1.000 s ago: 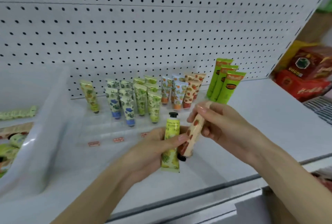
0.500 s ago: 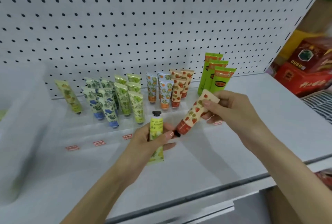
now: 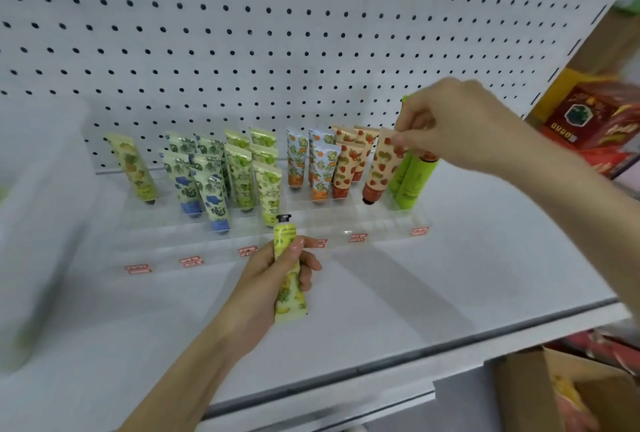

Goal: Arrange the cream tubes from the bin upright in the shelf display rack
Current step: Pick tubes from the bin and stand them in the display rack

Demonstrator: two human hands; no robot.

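Since 0.5 s ago, the right hand (image 3: 460, 123) has carried the strawberry tube (image 3: 381, 165) from over the shelf's (image 3: 467, 275) front to the clear display rack (image 3: 346, 223) along the shelf's back edge. Its fingers (image 3: 408, 140) pinch the crimped top. The tube hangs cap down, slightly tilted, at the rack's right end, between the racked strawberry tubes (image 3: 343, 168) and the green tubes (image 3: 414, 185). Whether its cap touches the rack cannot be told. The left hand (image 3: 263, 279) grips 1 yellow tube (image 3: 289, 296), cap up, just before the rack's front.
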